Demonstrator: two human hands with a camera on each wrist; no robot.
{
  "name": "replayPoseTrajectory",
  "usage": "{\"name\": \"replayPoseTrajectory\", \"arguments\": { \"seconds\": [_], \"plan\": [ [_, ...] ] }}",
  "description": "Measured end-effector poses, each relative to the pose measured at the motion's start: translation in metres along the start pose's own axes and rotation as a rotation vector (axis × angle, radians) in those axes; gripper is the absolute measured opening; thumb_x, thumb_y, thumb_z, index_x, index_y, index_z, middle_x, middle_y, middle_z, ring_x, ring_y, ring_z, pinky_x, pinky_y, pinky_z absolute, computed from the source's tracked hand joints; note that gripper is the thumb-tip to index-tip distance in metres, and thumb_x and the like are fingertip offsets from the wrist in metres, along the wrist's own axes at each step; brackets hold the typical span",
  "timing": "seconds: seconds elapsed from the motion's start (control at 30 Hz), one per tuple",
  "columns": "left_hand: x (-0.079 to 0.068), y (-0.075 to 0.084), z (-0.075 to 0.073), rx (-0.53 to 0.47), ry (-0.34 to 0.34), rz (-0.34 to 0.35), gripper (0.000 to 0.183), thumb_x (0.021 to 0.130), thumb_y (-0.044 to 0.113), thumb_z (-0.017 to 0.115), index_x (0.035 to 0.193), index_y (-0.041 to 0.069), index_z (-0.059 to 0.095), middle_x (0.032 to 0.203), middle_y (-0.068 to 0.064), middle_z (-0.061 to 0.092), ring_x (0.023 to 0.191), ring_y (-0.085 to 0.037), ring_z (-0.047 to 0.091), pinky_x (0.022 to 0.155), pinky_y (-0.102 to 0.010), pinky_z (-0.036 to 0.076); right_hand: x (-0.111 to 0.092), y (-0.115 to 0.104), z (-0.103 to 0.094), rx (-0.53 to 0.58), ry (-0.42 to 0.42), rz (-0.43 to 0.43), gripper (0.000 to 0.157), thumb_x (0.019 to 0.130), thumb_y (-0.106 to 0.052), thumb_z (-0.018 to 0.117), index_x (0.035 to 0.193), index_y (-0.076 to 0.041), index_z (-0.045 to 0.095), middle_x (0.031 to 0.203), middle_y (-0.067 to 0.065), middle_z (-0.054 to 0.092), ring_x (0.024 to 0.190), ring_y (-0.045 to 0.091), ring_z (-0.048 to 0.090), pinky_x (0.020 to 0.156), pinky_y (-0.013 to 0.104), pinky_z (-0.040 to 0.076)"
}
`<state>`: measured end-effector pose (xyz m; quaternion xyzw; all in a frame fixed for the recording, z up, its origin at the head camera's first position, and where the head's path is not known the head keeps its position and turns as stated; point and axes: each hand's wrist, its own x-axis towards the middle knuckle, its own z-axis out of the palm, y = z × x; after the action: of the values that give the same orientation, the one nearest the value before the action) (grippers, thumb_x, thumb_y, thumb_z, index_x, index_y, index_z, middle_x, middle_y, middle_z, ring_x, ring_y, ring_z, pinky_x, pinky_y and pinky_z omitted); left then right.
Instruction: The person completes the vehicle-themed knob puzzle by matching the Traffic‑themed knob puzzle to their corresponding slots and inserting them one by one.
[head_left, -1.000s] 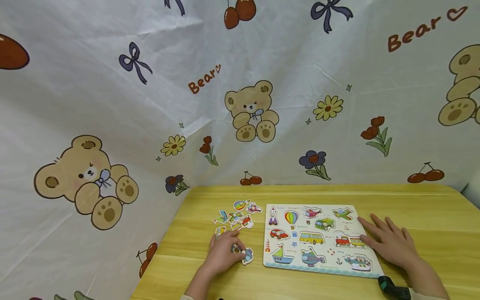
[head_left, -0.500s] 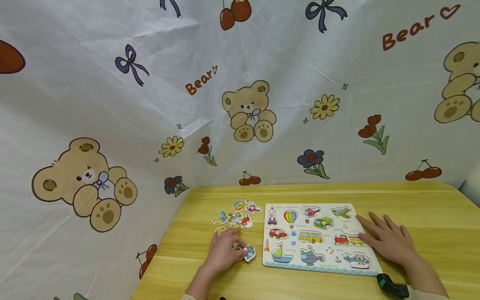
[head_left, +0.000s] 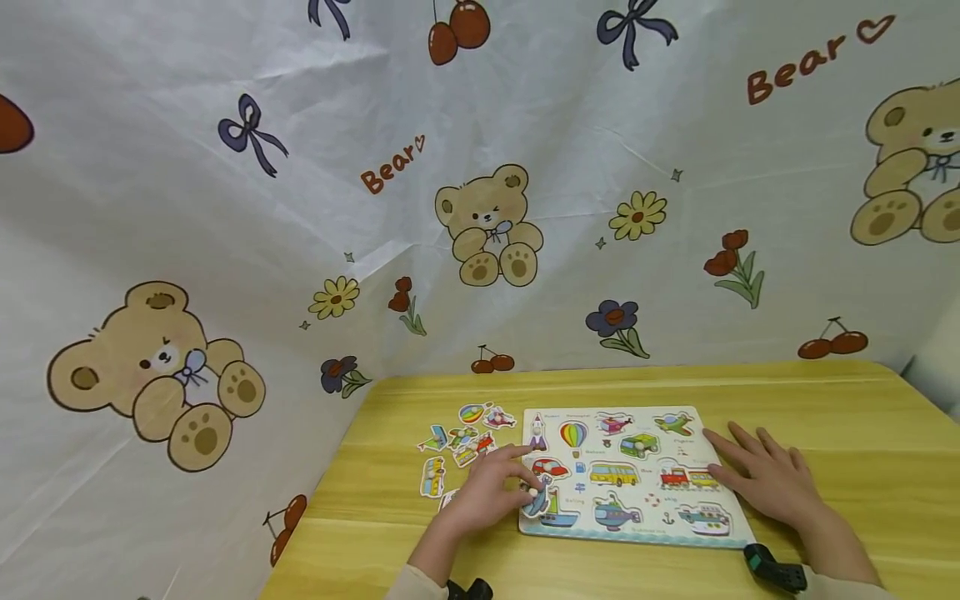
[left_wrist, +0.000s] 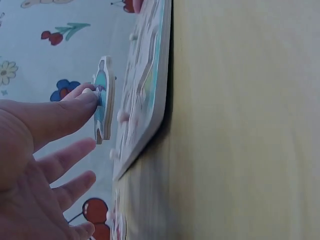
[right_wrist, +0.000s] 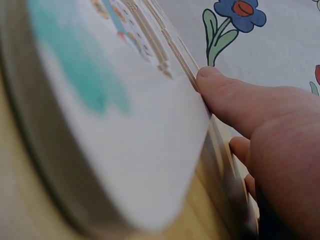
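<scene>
My left hand (head_left: 491, 493) pinches a blue knobbed puzzle piece (left_wrist: 104, 100) by its small white peg, between thumb and finger. In the left wrist view the piece hangs on edge, a little apart from the board's face, with the other fingers spread loosely. From the head view the piece overlaps the left edge of the puzzle board (head_left: 592, 531), near the sailing boat picture (head_left: 558, 512). The board lies flat and shows vehicle pictures. My right hand (head_left: 768, 479) rests at its right edge with fingers extended; in the right wrist view the thumb (right_wrist: 232, 97) touches the edge.
Several loose puzzle pieces lie left of the board, among them a yellow one (head_left: 432, 477) and a balloon piece (head_left: 472, 413). Another piece (head_left: 447, 498) is partly hidden by my left hand. A bear-print cloth (head_left: 570, 333) hangs behind the wooden table (head_left: 615, 567).
My left hand has lifted the blue puzzle piece and carried it right, onto the board's left edge. The yellow piece is uncovered. The right hand stays at the board's edge.
</scene>
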<state>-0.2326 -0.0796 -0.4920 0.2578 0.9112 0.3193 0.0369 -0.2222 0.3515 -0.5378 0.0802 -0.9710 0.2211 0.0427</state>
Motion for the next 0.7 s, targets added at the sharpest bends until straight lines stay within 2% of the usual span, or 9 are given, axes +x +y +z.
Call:
{"name": "replayPoseTrajectory", "arguments": {
  "seconds": [0.17, 0.47, 0.6, 0.7],
  "plan": [
    [0.018, 0.013, 0.014, 0.007, -0.066, 0.033, 0.016, 0.089, 0.016, 0.074, 0.093, 0.03, 0.079, 0.153, -0.001, 0.049, 0.147, -0.03, 0.038, 0.117, -0.072, 0.013, 0.0, -0.001, 0.0, -0.007, 0.02, -0.006, 0.066, 0.1, -0.054, 0.05, 0.156, -0.023, 0.036, 0.157, 0.03, 0.03, 0.138, 0.065, 0.019, 0.101, 0.083, 0.008],
    [0.043, 0.034, 0.041, 0.074, -0.14, 0.111, 0.017, 0.092, 0.02, 0.071, 0.09, 0.035, 0.078, 0.156, 0.004, 0.046, 0.149, -0.022, 0.036, 0.117, -0.072, 0.011, -0.002, -0.007, -0.001, -0.006, 0.028, 0.006, 0.065, 0.099, -0.053, 0.052, 0.154, -0.02, 0.041, 0.156, 0.03, 0.032, 0.139, 0.064, 0.02, 0.102, 0.083, 0.009],
    [0.05, 0.038, 0.051, 0.07, -0.166, 0.114, 0.018, 0.092, 0.018, 0.072, 0.09, 0.035, 0.079, 0.156, 0.005, 0.046, 0.149, -0.022, 0.036, 0.116, -0.073, 0.01, -0.003, -0.007, -0.002, -0.009, 0.036, 0.004, 0.064, 0.099, -0.052, 0.053, 0.153, -0.02, 0.042, 0.157, 0.029, 0.032, 0.14, 0.063, 0.02, 0.103, 0.082, 0.009],
    [0.052, 0.04, 0.057, 0.065, -0.184, 0.11, 0.018, 0.092, 0.018, 0.072, 0.09, 0.035, 0.079, 0.157, 0.004, 0.045, 0.151, -0.027, 0.032, 0.115, -0.075, 0.009, -0.003, -0.006, -0.002, -0.01, 0.038, 0.005, 0.064, 0.099, -0.052, 0.053, 0.153, -0.02, 0.042, 0.157, 0.029, 0.032, 0.14, 0.062, 0.02, 0.103, 0.082, 0.009]
  ]
}}
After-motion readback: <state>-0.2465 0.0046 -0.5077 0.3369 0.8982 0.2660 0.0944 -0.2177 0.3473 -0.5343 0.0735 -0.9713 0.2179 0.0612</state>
